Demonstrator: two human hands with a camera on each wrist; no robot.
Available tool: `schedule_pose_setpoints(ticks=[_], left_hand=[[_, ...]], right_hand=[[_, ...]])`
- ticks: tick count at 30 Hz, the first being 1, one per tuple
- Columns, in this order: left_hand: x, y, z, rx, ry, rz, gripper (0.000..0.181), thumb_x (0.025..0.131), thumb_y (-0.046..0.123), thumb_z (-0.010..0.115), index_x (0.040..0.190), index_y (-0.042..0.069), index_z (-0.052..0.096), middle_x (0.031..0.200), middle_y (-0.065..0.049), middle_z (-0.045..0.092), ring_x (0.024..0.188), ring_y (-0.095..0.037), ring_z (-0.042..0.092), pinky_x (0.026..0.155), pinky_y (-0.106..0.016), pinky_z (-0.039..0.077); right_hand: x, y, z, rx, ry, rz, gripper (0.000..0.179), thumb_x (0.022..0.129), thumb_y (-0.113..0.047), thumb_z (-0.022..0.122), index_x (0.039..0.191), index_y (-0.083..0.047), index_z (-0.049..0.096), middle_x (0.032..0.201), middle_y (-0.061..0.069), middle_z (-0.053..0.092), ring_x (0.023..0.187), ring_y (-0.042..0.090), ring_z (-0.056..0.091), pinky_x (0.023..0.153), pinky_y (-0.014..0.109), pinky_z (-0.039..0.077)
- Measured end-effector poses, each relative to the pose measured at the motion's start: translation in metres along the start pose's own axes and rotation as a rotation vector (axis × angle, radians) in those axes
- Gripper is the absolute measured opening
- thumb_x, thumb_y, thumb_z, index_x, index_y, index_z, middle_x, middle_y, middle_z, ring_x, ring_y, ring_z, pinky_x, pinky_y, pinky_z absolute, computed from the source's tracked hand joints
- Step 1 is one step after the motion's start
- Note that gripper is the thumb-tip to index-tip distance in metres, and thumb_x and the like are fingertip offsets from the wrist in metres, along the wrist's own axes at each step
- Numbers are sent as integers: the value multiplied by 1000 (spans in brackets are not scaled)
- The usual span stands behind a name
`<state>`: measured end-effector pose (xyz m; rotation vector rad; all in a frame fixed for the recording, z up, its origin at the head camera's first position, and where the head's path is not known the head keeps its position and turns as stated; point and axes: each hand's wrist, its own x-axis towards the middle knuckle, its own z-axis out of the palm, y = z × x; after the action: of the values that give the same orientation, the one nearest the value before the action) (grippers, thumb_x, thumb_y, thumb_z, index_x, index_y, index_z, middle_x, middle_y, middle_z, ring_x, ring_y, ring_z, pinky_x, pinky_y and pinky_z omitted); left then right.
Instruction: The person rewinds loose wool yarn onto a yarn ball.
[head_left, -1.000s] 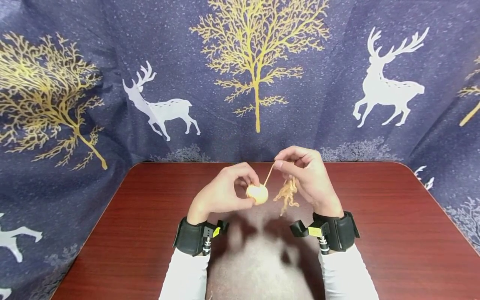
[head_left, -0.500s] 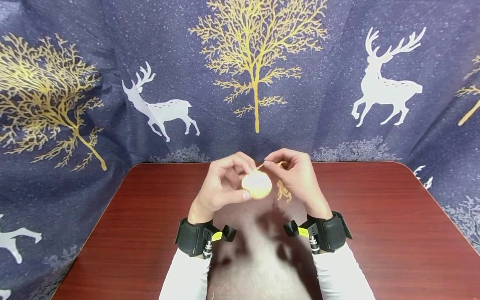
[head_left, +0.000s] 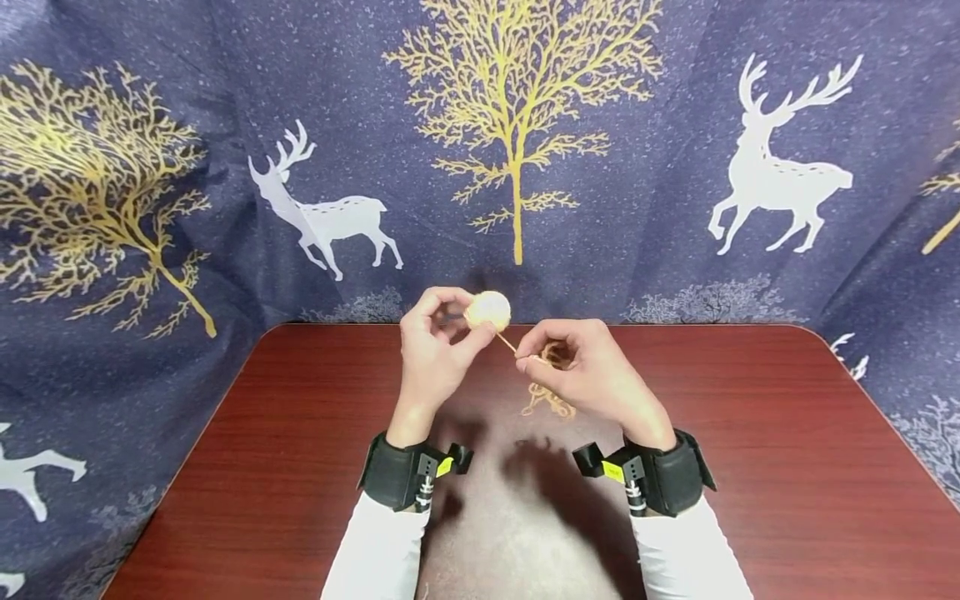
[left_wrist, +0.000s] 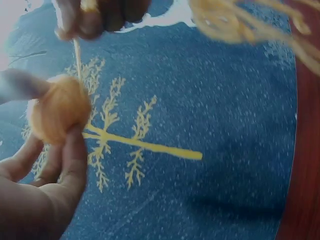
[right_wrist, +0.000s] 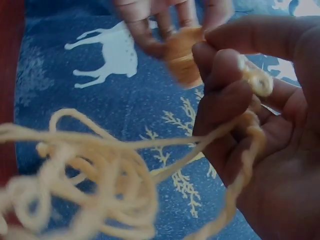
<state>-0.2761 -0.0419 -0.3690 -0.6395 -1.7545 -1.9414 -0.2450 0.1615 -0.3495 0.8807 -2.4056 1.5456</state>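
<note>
A small ball of yellow-orange yarn (head_left: 491, 308) is held up over the far table edge by my left hand (head_left: 435, 354), its thumb and fingers gripping the sides. From the ball a taut strand (left_wrist: 77, 60) runs to my right hand (head_left: 581, 367), which pinches it between thumb and forefinger. Loose yarn (right_wrist: 110, 180) passes through the curled right fingers and dangles below them in a tangle of loops. In the left wrist view the ball (left_wrist: 60, 110) shows its wound layers, with the right fingertips above it.
Beneath both hands is a reddish-brown table (head_left: 300, 433) with a pale, shiny middle area. Behind it hangs a dark blue cloth (head_left: 637, 150) printed with gold trees and white deer. Black straps with small cameras circle both wrists.
My left hand has raised the ball and turned it, moving up and slightly left. The right hand has swung round from above the ball to below and right of it, bringing the strand along.
</note>
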Motion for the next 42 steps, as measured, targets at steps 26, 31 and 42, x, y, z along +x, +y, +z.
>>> schedule_pose_setpoints(ticks=[26,31,42], left_hand=[[-8,17,-1,-368,-697,-12,31,75,-11,77,100,-5,61,106,-12,59,98,-20,59,89,-39,59],[-6,17,3,-552,-414,-33,33,74,-9,74,102,6,67,108,-7,62,98,-18,62,86,-28,56],[-1,18,6,-684,-33,-217,29,82,-12,54,102,7,62,114,-10,63,100,-20,65,79,-24,58]], right_hand=[[11,22,-2,505,322,130,7,88,4,73,93,-2,74,79,0,70,59,8,55,52,20,49],[11,20,0,423,264,171,9,88,2,74,96,4,72,79,3,69,58,11,57,49,23,51],[8,14,4,231,99,154,7,89,-7,76,95,-6,75,71,4,61,52,10,45,42,22,34]])
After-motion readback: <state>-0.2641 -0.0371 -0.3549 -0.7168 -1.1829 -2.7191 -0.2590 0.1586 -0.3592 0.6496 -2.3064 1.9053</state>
